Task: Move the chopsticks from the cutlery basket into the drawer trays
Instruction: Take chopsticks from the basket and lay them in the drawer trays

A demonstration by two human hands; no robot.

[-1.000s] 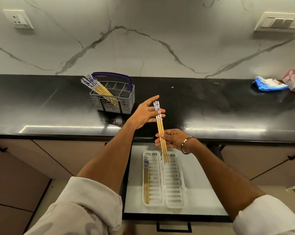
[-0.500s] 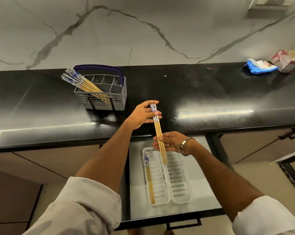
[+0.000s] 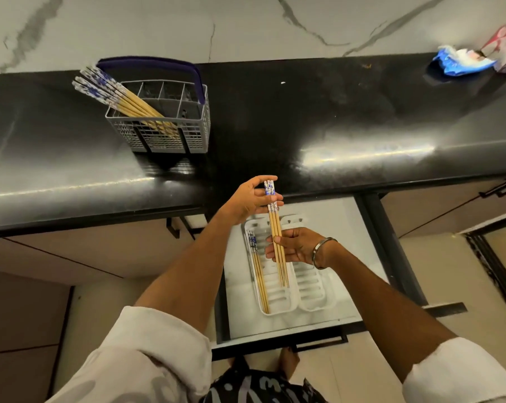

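Head view. Left hand [image 3: 247, 199] pinches the patterned top ends of a bundle of chopsticks [image 3: 276, 234], thumb above, fingers curled beneath. Right hand [image 3: 295, 247] grips the same bundle lower on its plain shafts, fingers wrapped loosely around. Bundle tips hang below the right fingers, over the white drawer trays [image 3: 310, 289]. Left of those fingers, further chopsticks [image 3: 259, 274] lie in the left tray. Beyond the left fingers, the cutlery basket [image 3: 161, 135] on the countertop [image 3: 333, 126] holds more chopsticks, leaning left.

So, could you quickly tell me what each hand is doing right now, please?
Left hand: closed on the patterned top of the chopstick bundle.
Right hand: closed on the same bundle, lower down.
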